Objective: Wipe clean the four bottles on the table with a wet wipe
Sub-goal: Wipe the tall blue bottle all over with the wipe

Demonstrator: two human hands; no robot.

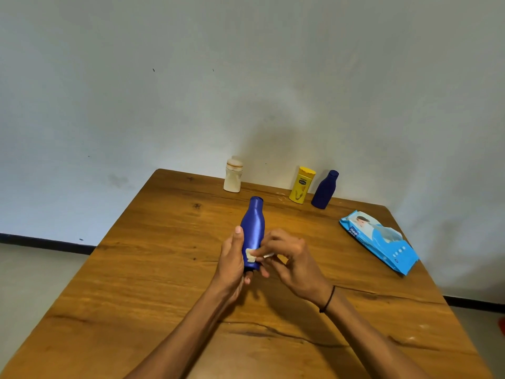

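My left hand (232,258) grips a tall blue bottle (253,225) around its lower half and holds it above the table, neck pointing away from me. My right hand (289,258) pinches a small folded white wet wipe (250,255) and presses it against the bottle's lower body. At the table's far edge stand a cream white bottle (233,175), a yellow bottle (301,185) and a second dark blue bottle (325,190), all upright.
A light blue pack of wet wipes (379,242) lies flat at the right side of the wooden table (164,269). A pale wall rises just behind the far edge. The floor shows to the left and right of the table.
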